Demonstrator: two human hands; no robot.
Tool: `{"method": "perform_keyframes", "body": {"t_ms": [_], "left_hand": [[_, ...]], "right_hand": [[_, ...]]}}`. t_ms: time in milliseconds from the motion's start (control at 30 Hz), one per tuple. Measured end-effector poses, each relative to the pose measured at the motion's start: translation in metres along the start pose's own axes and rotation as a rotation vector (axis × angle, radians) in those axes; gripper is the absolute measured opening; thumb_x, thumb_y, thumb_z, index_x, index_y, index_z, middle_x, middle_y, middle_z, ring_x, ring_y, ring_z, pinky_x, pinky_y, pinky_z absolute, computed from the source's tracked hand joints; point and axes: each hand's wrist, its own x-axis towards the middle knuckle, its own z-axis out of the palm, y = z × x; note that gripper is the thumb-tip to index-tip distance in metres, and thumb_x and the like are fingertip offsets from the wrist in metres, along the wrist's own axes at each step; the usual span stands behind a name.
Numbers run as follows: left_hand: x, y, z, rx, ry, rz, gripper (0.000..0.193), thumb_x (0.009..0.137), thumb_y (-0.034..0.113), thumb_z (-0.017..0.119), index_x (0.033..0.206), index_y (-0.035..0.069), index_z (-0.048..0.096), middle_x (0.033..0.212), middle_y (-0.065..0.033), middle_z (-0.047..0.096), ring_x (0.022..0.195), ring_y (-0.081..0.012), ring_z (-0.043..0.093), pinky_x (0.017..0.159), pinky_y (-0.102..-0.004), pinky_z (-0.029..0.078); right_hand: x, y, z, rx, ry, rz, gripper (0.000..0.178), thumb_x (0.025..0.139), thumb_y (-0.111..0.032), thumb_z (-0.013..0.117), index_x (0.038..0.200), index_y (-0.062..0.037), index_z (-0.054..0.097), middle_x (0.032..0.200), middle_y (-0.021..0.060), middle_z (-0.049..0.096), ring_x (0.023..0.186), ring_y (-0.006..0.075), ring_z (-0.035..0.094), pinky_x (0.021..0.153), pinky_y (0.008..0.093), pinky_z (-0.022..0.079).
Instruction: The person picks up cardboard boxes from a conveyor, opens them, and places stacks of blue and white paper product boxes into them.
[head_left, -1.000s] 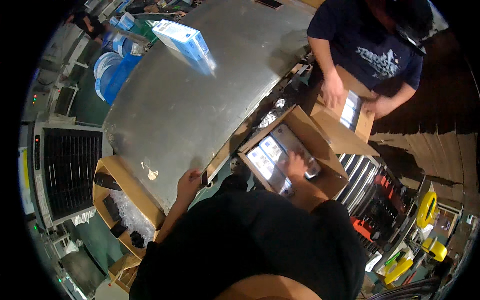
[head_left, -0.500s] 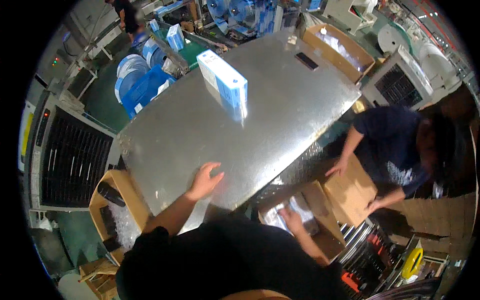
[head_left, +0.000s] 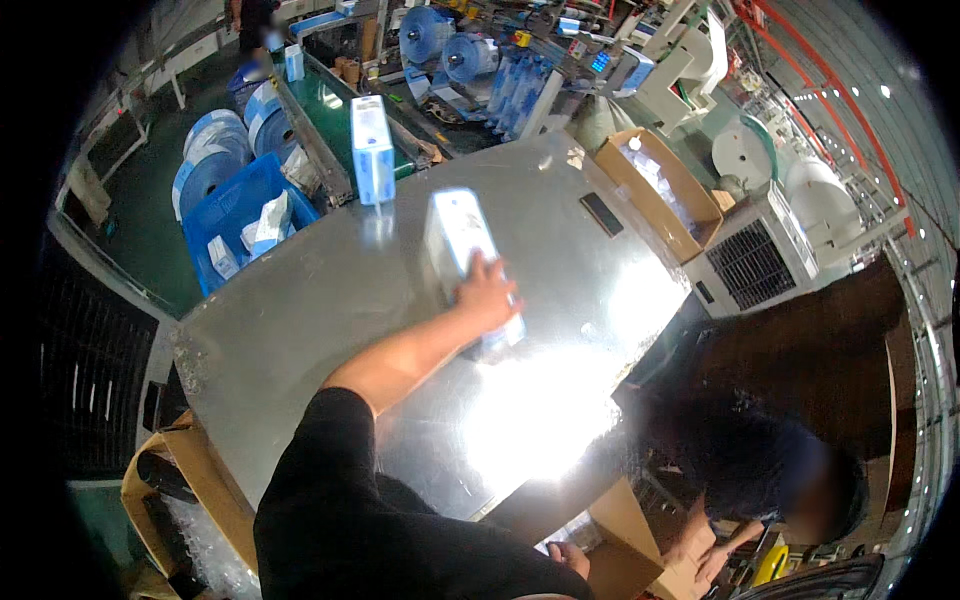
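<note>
On the metal table [head_left: 300,300] my left hand [head_left: 487,293] grips a tall white and blue box [head_left: 447,245], fingers over its near upper part. A second box [head_left: 372,165], also white and blue, stands upright at the table's far left edge, where the green conveyor [head_left: 325,95] meets it. Low in the view, my right hand [head_left: 570,558] is inside an open cardboard carton [head_left: 625,530], against pale, shiny packs [head_left: 583,533]. Its fingers are mostly hidden by my sleeve and the carton.
A dark phone [head_left: 601,214] lies at the table's far right, beside a carton of clear plastic [head_left: 665,190]. A blue crate [head_left: 225,235] stands left of the conveyor. Another carton [head_left: 215,490] sits at the near left. A co-worker [head_left: 760,470] bends over cardboard on the right.
My left hand has reached forward from over the bare table onto the box. The second box has come off the conveyor's end to the table edge. The view has tilted up; the co-worker bends lower.
</note>
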Motion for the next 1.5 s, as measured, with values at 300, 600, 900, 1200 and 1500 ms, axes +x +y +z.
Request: {"method": "perform_keyframes", "body": {"t_ms": [300,600,900,1200,1500], "left_hand": [[0.020,-0.118,-0.088,-0.038,0.248,-0.289,0.066,0.074,0.059,0.065,0.130,0.026,0.053,0.151,-0.0170,0.023,0.138,-0.0449,0.018,0.107,-0.0611,0.022],[-0.048,-0.046,-0.044,-0.351,-0.001,0.030,0.064,0.065,0.061,0.073,0.117,0.026,0.062,0.154,-0.0169,0.016,0.129,-0.0578,0.024,0.104,-0.0553,0.035],[-0.144,0.045,-0.009,-0.416,0.008,0.016,0.063,0.071,0.048,0.074,0.127,0.028,0.052,0.150,-0.0168,0.021,0.128,-0.0487,0.033,0.101,-0.0511,0.039],[-0.131,0.053,0.068,-1.100,0.097,-0.060,0.103,0.076,0.032,0.075,0.151,0.009,0.008,0.147,-0.0219,0.034,0.132,-0.0339,0.040,0.105,-0.0403,0.036],[-0.129,0.048,0.077,-0.971,-0.002,-0.200,0.072,0.083,0.027,0.069,0.140,0.001,0.032,0.129,-0.0198,0.054,0.116,-0.0285,0.055,0.095,-0.0377,0.044]], "right_hand": [[0.020,-0.031,-0.003,0.021,0.048,-0.095,0.018,0.089,-0.015,0.063,0.086,0.0021,0.066,0.075,0.0151,0.065,0.067,0.0221,0.064,0.058,0.0339,0.052],[0.131,-0.102,0.012,0.039,0.090,-0.569,0.020,0.087,-0.011,0.064,0.103,0.0013,0.063,0.094,0.0173,0.065,0.087,0.0306,0.064,0.077,0.0353,0.050],[0.194,-0.154,0.052,0.153,-0.001,-0.406,0.074,0.084,-0.030,0.070,0.141,-0.0033,0.032,0.142,0.0262,0.035,0.114,0.0389,0.054,0.091,0.0410,0.047],[0.196,-0.167,0.038,-0.418,0.055,-0.615,0.059,0.087,-0.046,0.059,0.141,-0.0267,0.042,0.153,0.0168,0.023,0.098,0.0444,0.058,0.088,0.0455,0.048],[0.171,-0.171,0.031,-0.446,-0.022,-0.489,0.062,0.085,-0.058,0.051,0.142,-0.0362,0.038,0.156,0.0112,0.016,0.104,0.0479,0.054,0.093,0.0475,0.046]]}}
